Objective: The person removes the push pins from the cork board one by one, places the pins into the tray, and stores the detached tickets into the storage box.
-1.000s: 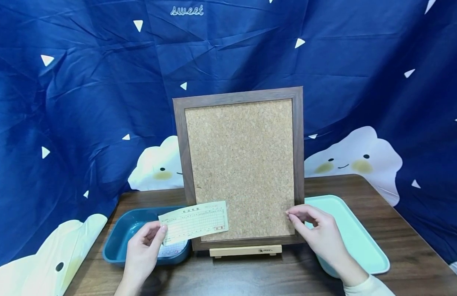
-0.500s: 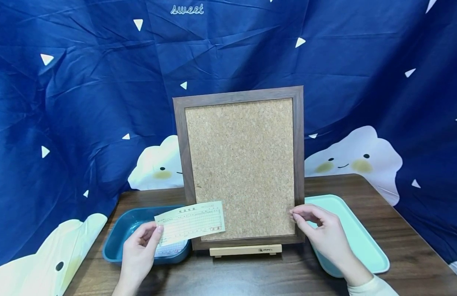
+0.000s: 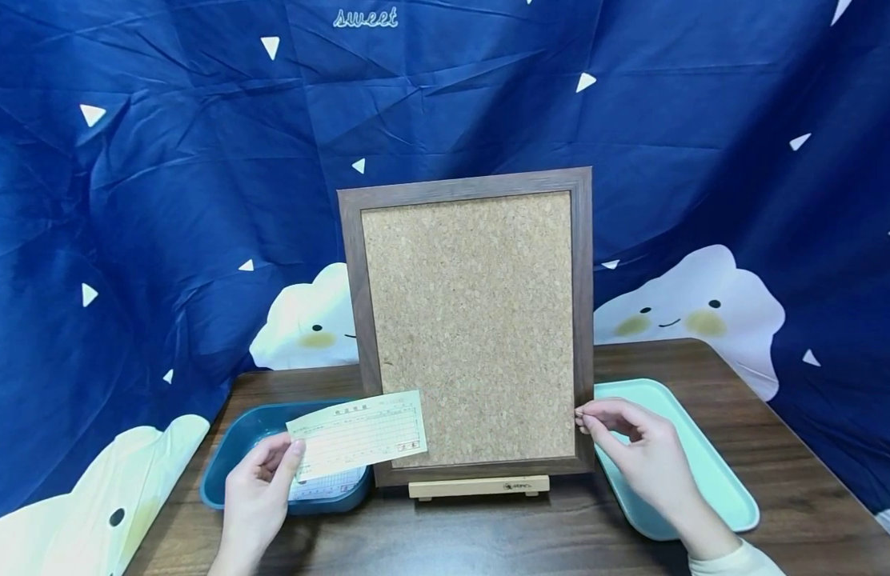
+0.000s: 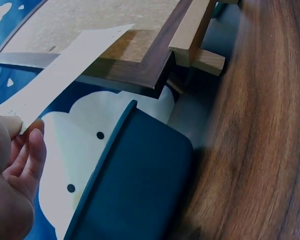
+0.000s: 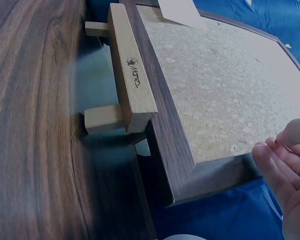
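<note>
My left hand [image 3: 259, 488] pinches the left end of a pale printed receipt slip [image 3: 358, 432], a ruled form with a small red box at its lower right. The slip is held up in front of the lower left corner of a framed cork board [image 3: 481, 320], overlapping it in the head view. Thumb and fingers of my right hand [image 3: 643, 452] are pressed together at the board's right frame edge. Between those fingertips, in the right wrist view, shows a tiny dark pin-like thing [image 5: 275, 141], mostly hidden.
The board leans on a light wooden easel [image 3: 479, 488] on the brown table [image 3: 481, 540]. A dark blue tub [image 3: 218, 480] with more printed slips [image 3: 330, 485] stands at the left. To the right lies a mint green tray [image 3: 704, 472]. A blue curtain [image 3: 445, 96] hangs behind.
Both hands have drifted apart. The left hand and its slip have moved a little left, while the pinched right hand has shifted slightly right, from over the cork to the frame.
</note>
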A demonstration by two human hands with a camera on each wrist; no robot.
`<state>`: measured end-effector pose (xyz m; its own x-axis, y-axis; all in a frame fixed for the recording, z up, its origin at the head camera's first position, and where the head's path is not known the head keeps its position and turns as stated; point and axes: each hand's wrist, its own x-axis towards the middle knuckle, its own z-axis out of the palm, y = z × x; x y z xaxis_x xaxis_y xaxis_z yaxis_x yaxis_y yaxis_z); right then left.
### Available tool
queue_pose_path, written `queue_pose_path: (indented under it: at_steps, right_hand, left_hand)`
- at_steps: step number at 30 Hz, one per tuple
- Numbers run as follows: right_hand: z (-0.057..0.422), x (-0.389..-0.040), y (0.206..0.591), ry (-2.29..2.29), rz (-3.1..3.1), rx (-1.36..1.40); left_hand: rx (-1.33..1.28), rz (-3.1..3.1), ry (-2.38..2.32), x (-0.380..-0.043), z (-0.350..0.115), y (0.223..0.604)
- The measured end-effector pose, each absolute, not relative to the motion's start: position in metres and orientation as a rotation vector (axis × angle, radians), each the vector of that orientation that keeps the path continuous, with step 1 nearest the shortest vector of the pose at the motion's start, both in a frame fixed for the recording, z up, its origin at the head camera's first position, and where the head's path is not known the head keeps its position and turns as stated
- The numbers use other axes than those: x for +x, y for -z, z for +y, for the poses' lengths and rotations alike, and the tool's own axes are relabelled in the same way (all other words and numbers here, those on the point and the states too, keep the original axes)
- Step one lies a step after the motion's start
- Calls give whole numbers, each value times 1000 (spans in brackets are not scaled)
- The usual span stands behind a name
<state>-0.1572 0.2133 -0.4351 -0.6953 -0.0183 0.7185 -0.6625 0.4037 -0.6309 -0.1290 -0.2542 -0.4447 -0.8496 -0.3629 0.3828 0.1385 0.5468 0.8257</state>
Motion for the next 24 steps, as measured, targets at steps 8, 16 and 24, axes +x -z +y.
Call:
queue_pose_path:
  at_steps: [8,16,24]
  right_hand:
    - [221,-155,434,-1334,-2063,548]
    - [228,-154,435,-1341,-2057,557]
    - [233,-153,438,-1316,-2058,524]
  left_hand:
    - [224,-2238,1288,-127,-264,447]
    - [256,-2206,1299,-126,-271,446]
    - [256,-2200,1288,-124,-275,444]
